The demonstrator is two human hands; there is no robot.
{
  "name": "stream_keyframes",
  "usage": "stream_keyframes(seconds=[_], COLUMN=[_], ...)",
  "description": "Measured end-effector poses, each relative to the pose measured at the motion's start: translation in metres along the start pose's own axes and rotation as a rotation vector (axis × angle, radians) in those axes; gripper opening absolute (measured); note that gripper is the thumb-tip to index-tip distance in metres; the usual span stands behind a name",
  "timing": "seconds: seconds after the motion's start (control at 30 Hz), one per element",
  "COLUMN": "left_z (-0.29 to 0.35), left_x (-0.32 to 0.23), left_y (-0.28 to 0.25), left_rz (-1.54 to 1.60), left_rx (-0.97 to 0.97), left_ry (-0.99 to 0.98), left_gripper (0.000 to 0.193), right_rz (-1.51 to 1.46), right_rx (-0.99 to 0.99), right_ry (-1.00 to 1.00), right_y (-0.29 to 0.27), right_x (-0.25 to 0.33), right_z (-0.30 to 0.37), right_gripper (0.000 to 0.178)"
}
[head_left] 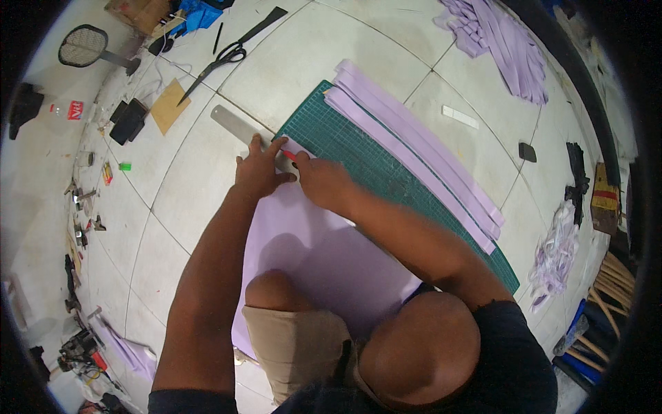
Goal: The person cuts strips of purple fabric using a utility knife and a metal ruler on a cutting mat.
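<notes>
Lilac fabric (pixel 303 228) spreads under my arms and legs, its far end lying on a green cutting mat (pixel 386 165). A metal ruler (pixel 231 124) runs across that far end and sticks out past the mat on the left. My left hand (pixel 261 169) presses down on the ruler with its fingers spread. Just beside it, my right hand (pixel 321 181) is closed around a slim red tool (pixel 288 154); the fingers hide most of it, so its kind is unclear. Long lilac fabric strips (pixel 420 162) lie along the mat's far right side.
Black scissors (pixel 231 55) lie at the far left near a brown paper piece (pixel 170 107) and a black box (pixel 129 121). A small white block (pixel 460 116) and a dark square piece (pixel 527 152) sit to the right. Heaped lilac strips (pixel 500 45) rest at the far right.
</notes>
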State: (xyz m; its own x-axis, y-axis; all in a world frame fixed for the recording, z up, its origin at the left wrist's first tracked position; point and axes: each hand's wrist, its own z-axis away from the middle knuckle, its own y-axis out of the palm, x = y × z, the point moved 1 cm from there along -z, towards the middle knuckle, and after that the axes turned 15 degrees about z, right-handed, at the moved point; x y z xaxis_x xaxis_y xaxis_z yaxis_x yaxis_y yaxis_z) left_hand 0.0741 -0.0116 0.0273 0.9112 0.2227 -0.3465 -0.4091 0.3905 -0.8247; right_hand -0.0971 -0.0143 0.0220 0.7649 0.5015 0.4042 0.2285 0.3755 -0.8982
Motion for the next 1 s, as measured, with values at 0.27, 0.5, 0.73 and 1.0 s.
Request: stream_keyframes(seconds=[0.27, 0.5, 0.73, 1.0], left_z=[0.002, -0.006, -0.015, -0.025], left_x=[-0.001, 0.005, 0.027, 0.035], left_y=[-0.007, 0.003, 0.013, 0.017], left_rz=[-0.006, 0.019, -0.024, 0.161], left_rx=[0.03, -0.004, -0.046, 0.007], left_ry=[-0.034, 0.01, 0.06, 0.171], left_gripper=[0.094, 0.091, 0.091, 0.086], right_rz=[-0.016, 0.055, 0.147, 0.184], right_rx=[0.296, 0.479, 0.717, 0.776], right_ry=[0.127, 0.262, 0.381, 0.514], right_y=[-0.019, -0.033, -0.031, -0.039], right_x=[-0.021, -0.056, -0.102, -0.151], right_z=[0.059, 0.168, 0.3, 0.466], right_gripper=[0.025, 0.031, 0.026, 0.023])
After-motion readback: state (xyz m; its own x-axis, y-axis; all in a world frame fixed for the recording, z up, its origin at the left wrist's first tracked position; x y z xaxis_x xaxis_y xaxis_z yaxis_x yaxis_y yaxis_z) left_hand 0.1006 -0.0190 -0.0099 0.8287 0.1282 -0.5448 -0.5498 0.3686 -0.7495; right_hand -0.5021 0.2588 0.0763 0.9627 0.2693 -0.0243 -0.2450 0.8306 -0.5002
